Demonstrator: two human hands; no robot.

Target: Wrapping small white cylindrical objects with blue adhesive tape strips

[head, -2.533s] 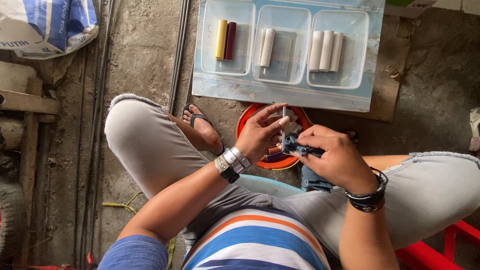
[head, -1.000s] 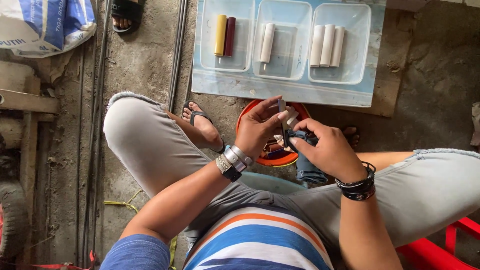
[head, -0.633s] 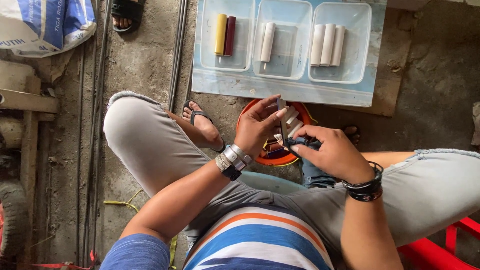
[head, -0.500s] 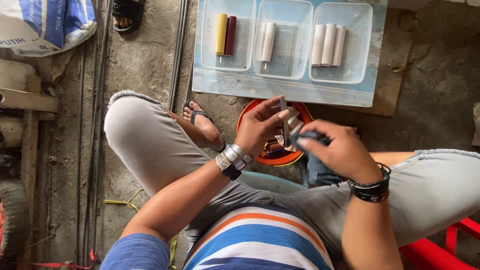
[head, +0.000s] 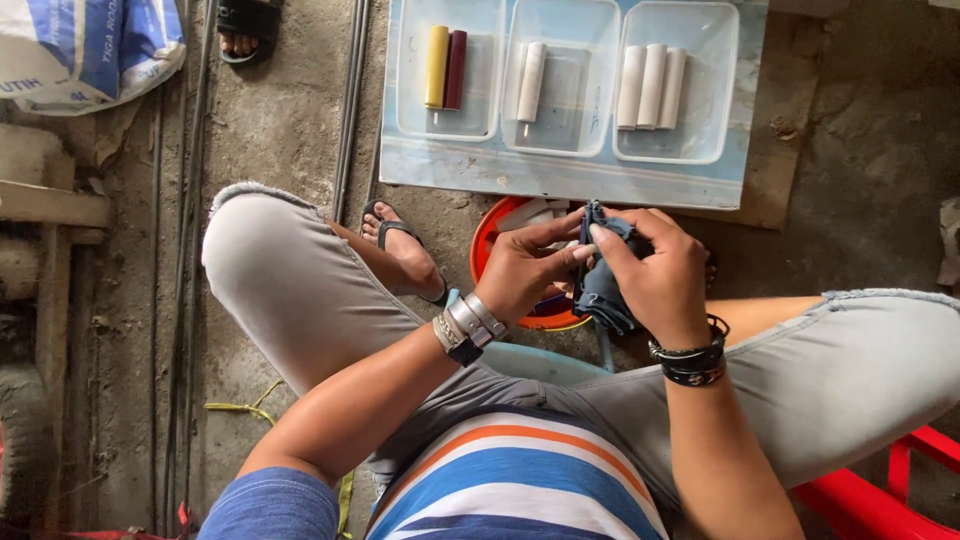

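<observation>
My left hand (head: 530,265) and my right hand (head: 650,270) meet over an orange bowl (head: 490,250) between my knees. My right hand is wrapped around a dark blue cloth (head: 603,290) that hangs below the fingers. My left hand pinches the cloth's top edge, where a small thin object seems to be tucked; I cannot tell what it is. White pieces (head: 530,212) lie in the bowl, mostly hidden by my hands.
On a light blue board ahead stand three clear trays (head: 570,140): a yellow stick (head: 437,66) and dark red stick (head: 456,68) on the left, one white stick (head: 531,80) in the middle, three white sticks (head: 652,85) on the right. Another person's sandalled foot (head: 245,22) at top left. Red frame (head: 880,490) bottom right.
My right hand has risen and closed the dark cloth over the small item that my left fingers held up earlier. My hands have come closer together above the bowl.
</observation>
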